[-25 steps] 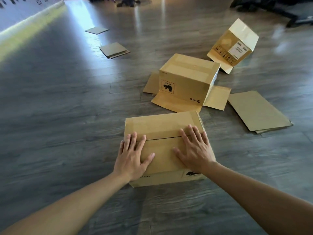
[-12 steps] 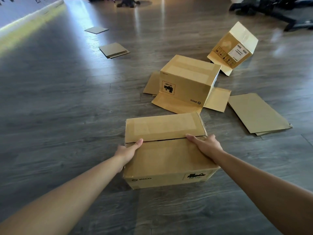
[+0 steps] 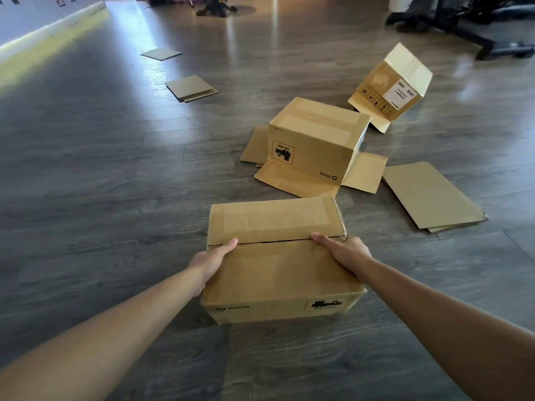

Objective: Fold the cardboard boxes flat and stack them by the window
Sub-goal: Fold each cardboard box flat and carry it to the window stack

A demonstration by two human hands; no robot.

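Note:
A brown PICO cardboard box (image 3: 278,273) stands closed on the grey wood floor right in front of me, a dark slit showing between its two top flaps. My left hand (image 3: 211,260) grips its left side, thumb lying on the near flap. My right hand (image 3: 344,250) grips the right side, thumb on top at the flap seam; the fingers of both hands are hidden behind the box sides. Behind it an upside-down PICO box (image 3: 312,143) rests on its splayed flaps. Farther right a third box (image 3: 390,88) sits tilted on one flap.
Flattened cardboard (image 3: 428,195) lies at the right. Another flat stack (image 3: 191,88) and a single sheet (image 3: 161,53) lie far left, near the bright strip along the wall (image 3: 43,15). A chair base (image 3: 215,8) and desk legs (image 3: 463,33) stand at the back.
Both hands left the top of the near box, where they lay flat a second ago, and slid out to its left and right sides. The box sits slightly more square to me.

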